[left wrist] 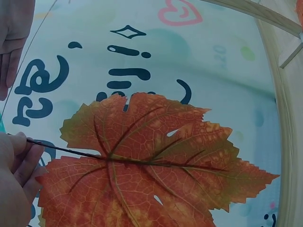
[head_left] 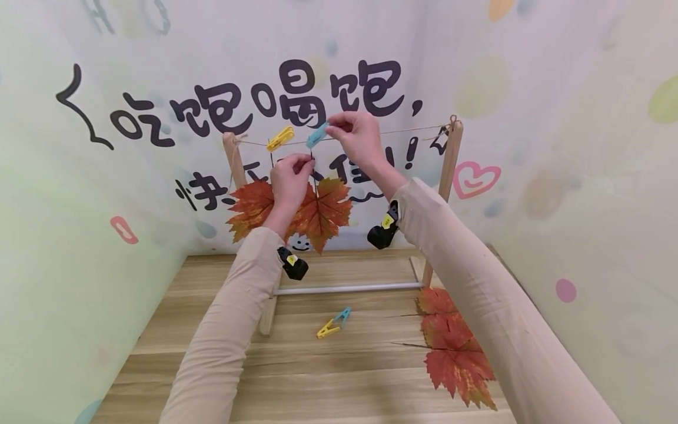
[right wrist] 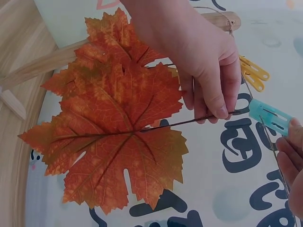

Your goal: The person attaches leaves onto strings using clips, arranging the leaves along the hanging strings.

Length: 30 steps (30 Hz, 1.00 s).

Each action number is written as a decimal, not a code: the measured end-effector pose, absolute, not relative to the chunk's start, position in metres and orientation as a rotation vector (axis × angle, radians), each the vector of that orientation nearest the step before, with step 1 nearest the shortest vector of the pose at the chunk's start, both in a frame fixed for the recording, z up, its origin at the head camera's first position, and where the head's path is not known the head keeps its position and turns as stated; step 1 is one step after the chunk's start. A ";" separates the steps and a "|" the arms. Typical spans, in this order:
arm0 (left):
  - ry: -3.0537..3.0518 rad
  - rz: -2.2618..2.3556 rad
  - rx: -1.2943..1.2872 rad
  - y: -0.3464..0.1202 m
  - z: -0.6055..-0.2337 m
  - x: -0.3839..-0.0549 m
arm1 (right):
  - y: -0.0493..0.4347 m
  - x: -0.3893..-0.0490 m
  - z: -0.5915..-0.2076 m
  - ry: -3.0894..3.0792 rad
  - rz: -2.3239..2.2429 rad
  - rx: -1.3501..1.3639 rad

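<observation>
Toward the far edge of the surface [head_left: 296, 380], the left grip [head_left: 290, 179] pinches a leaf stem [right wrist: 184, 122]; the right grip [head_left: 360, 138] holds a blue clothespin [head_left: 316, 135].

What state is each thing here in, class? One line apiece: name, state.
Left grip, pinching a stem
Right grip, pinching the upper blue clothespin
Upper blue clothespin, at the twine, closure unclear
Held maple leaf, hanging by its stem
Hung maple leaf, dangling from the upper yellow clothespin
Upper yellow clothespin, clipped on twine
Twine, strung between wooden posts
Lower yellow clothespin, lying on tabletop
Lower blue clothespin, lying on tabletop
Tabletop maple leaves, lying overlapped
</observation>
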<state>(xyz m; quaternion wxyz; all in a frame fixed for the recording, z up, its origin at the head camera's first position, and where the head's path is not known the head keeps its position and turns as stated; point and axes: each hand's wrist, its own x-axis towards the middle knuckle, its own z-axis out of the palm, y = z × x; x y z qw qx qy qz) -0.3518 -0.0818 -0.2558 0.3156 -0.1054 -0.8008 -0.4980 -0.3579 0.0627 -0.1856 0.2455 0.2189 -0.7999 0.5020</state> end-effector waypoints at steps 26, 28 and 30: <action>-2.101 -1.245 -0.288 -0.082 -0.254 -0.351 | 0.061 -0.352 -0.189 -2.271 1.463 0.613; -2.106 -1.235 -0.288 -0.083 -0.255 -0.351 | 0.063 -0.350 -0.189 -2.267 1.477 0.601; -2.114 -1.239 -0.288 -0.084 -0.255 -0.349 | 0.065 -0.348 -0.189 -2.261 1.492 0.592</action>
